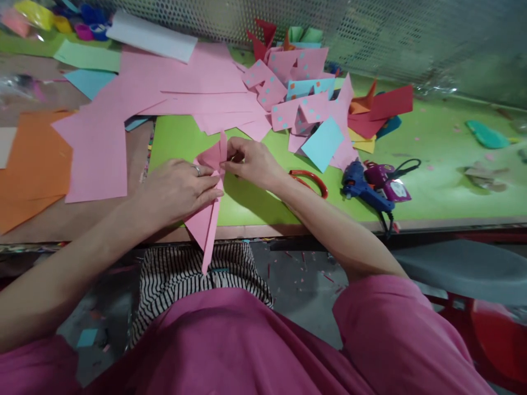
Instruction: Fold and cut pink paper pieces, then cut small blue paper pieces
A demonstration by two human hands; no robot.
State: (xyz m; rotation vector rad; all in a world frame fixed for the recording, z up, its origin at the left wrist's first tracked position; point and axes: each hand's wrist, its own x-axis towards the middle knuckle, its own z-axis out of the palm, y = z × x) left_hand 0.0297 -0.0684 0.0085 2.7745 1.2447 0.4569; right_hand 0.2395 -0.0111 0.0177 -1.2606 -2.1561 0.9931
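A folded pink paper piece (208, 219) lies over the front edge of the green table (432, 186), its long point hanging past the edge toward my lap. My left hand (177, 189), a ring on one finger, presses flat on the paper's middle with fingers stretched out. My right hand (251, 162) pinches the paper's upper flap between thumb and fingers, just right of the raised tip.
Large pink sheets (164, 88) and an orange sheet (33, 164) cover the left. Dotted pink and blue folded pieces (296, 93) pile at the back. A red scissor handle (313, 181), blue glue gun (362, 189) and purple punch (389, 184) lie right of my hands.
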